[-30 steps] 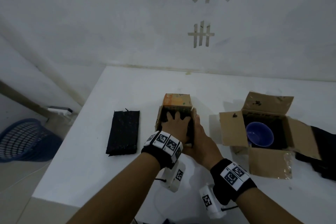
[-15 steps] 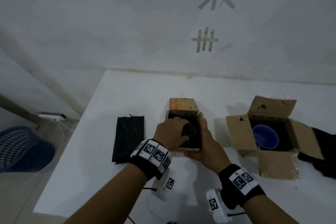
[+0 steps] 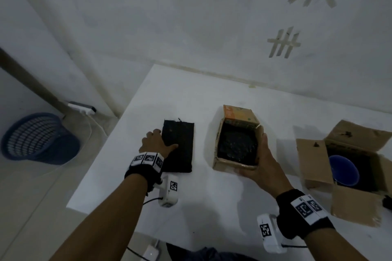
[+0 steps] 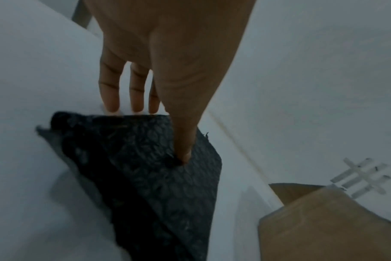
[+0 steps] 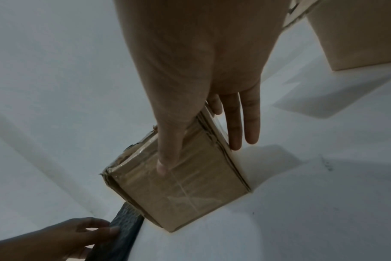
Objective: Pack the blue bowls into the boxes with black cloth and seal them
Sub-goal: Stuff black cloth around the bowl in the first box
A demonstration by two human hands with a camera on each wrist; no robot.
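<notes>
A small cardboard box (image 3: 235, 167) (image 5: 185, 185) stands mid-table, lined with black cloth (image 3: 237, 144); no bowl shows in it. My right hand (image 3: 261, 161) (image 5: 201, 157) holds its near right corner, thumb across the near wall, fingers along the right wall. A second black cloth (image 3: 180, 150) (image 4: 156, 176) lies flat to the left. My left hand (image 3: 158, 144) (image 4: 159, 134) pinches its left edge, thumb pressing on top, fingertips hidden at the raised edge. A blue bowl (image 3: 343, 169) sits on black cloth in a larger open box (image 3: 314, 163) at the right.
The white table (image 3: 212, 207) meets the wall at the back. More dark cloth (image 3: 387, 203) lies past the larger box at the right edge. A blue laundry basket (image 3: 40, 137) and a power strip (image 3: 81, 108) are on the floor to the left.
My left hand has come out of the small box and moved left onto the flat black cloth. The right hand stays on the box. The head view has swung left.
</notes>
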